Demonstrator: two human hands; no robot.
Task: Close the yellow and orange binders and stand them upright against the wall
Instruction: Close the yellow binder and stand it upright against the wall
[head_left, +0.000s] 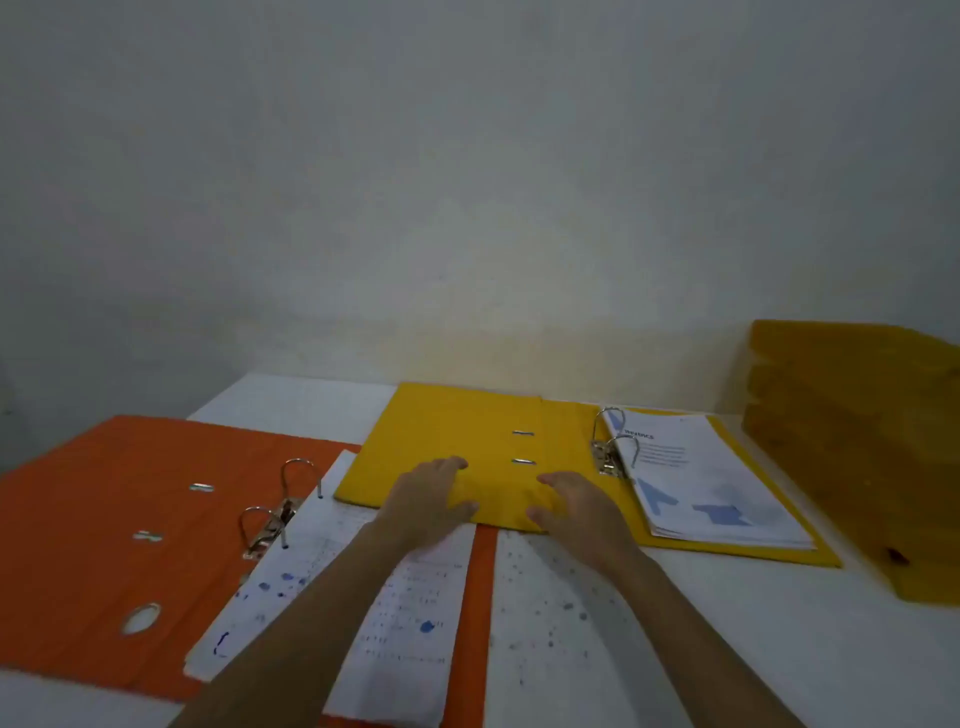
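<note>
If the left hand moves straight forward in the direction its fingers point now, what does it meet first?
The left hand already lies on the near edge of the open yellow cardboard binder. Going forward, it would likely slide across the flat cover and pass just left of the nearer metal slot, then reach the grey wall.

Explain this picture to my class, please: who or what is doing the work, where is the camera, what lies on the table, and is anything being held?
No machine here: a person works bare-handed, filmed by one camera worn on their head, looking forward and down. On the white table lie an open orange binder and an open yellow binder, both holding papers. Wooden trays are stacked at the right. The left hand and right hand rest open at the yellow binder's near edge; nothing is gripped.
</note>
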